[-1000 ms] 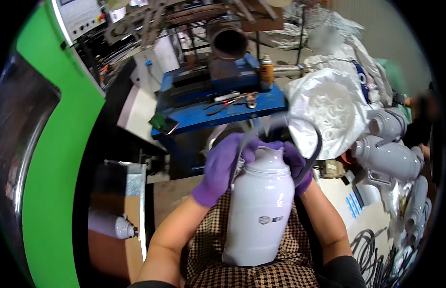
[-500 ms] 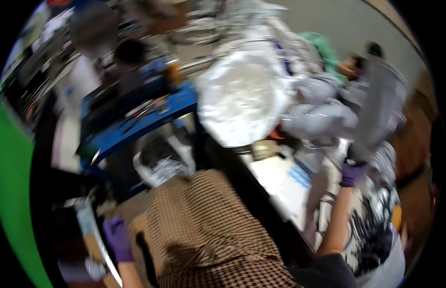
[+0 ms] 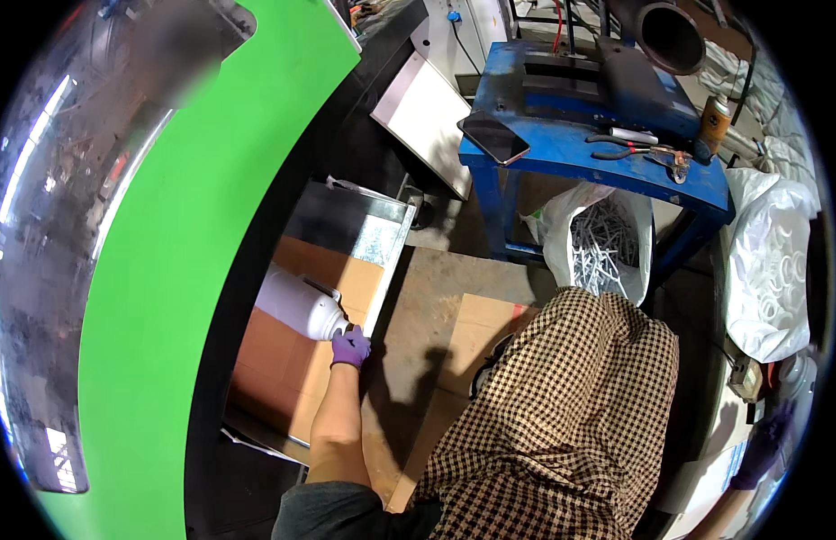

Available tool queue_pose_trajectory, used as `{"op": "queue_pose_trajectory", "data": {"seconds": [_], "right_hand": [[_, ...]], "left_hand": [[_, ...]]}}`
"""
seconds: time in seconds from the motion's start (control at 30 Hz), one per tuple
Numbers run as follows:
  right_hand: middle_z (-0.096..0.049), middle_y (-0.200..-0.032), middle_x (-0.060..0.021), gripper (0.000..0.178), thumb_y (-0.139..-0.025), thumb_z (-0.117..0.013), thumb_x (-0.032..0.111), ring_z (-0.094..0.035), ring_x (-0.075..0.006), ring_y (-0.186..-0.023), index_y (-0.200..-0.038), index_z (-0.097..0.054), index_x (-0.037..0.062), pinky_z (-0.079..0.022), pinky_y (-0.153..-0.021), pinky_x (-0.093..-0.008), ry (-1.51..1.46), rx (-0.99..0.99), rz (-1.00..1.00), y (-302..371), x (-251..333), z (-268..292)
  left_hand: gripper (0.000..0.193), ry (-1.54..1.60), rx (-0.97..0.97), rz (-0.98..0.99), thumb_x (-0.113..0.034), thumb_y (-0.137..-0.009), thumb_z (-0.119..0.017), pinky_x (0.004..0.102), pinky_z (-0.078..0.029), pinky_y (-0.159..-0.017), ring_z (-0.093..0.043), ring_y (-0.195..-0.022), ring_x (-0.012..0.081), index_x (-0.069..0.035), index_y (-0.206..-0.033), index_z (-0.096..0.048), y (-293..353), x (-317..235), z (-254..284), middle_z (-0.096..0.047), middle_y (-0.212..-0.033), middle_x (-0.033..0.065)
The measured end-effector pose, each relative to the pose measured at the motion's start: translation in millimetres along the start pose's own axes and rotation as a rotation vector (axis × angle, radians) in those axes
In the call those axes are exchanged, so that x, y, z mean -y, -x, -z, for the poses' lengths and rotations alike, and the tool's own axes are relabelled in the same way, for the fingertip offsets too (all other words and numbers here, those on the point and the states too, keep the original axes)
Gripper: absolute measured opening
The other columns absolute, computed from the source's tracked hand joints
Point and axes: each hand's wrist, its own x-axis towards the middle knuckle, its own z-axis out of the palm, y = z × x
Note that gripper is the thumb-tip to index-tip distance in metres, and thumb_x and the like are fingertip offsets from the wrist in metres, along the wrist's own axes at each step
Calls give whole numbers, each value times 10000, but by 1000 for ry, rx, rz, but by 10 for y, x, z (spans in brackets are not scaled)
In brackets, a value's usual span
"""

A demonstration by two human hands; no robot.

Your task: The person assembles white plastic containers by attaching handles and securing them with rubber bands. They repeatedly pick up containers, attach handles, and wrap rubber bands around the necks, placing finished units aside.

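Observation:
My left hand [image 3: 350,348], in a purple glove, has its fingers closed round the narrow end of a white bottle-shaped plastic piece [image 3: 296,304]. The piece lies tilted over a cardboard-lined metal tray [image 3: 382,270], beside a green machine panel [image 3: 202,198]. Its far end is hidden behind the dark edge of that panel. Over at the far right my right hand [image 3: 764,447], also gloved, is in shade at the rim of the picture. It is close to a translucent plastic piece [image 3: 799,376]; its fingers do not show clearly enough to tell a grip.
A blue metal bench [image 3: 598,153] bears a phone [image 3: 494,137], red-handled pliers [image 3: 625,151] and a spray can [image 3: 713,126]. Under it stands a white bag [image 3: 562,238] of plastic scraps. Another white bag [image 3: 746,306] holds rings. A checked cloth [image 3: 562,396] covers my lap.
The view has swung left, onto the green panel and the tray. My left hand now grips the white bottle-shaped piece. My right hand, earlier at a long translucent piece, is now at the right rim.

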Motion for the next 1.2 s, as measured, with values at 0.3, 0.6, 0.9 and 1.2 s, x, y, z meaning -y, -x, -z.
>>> {"op": "queue_pose_trajectory", "data": {"seconds": [0.3,0.6,0.9,1.2], "right_hand": [[-621,-996,4,357,-1089,-493,240,-552,-81,-854,-1357,-613,36,-452,-796,-231,553,230,-127,1136,-83,-1454],[-638,-973,4,299,-1081,-513,177,-557,-75,-830,-1297,-648,19,-452,-764,-229,447,219,-102,1188,-57,-1637],[-650,-1008,-30,251,-1032,-517,48,-593,-102,-880,-1235,-657,1,-486,-811,-243,326,370,-195,1579,-129,-2236],[-717,-908,-105,352,-758,-713,56,-679,-312,-778,-1108,-734,79,-538,-702,-407,704,1030,565,1581,288,-2483]], "left_hand": [[379,1530,204,1056,-511,-946,-528,314,-519,-615,-622,-711,197,-183,-1008,-706,-562,-293,647,-626,-816,-6],[272,2916,1726,1882,-337,-964,-633,384,-510,-792,-642,-936,262,-113,-1097,-711,822,-1212,739,-677,-1021,74],[266,2909,251,2893,-273,-940,-711,482,-475,-985,-597,-1180,369,-76,-1099,-631,1727,-1205,-379,-627,-1284,172],[1179,3399,-81,1597,-390,-527,-964,448,-461,-984,-597,-1071,350,-95,-1540,-438,1218,-378,-1644,-620,-1126,138]]}}
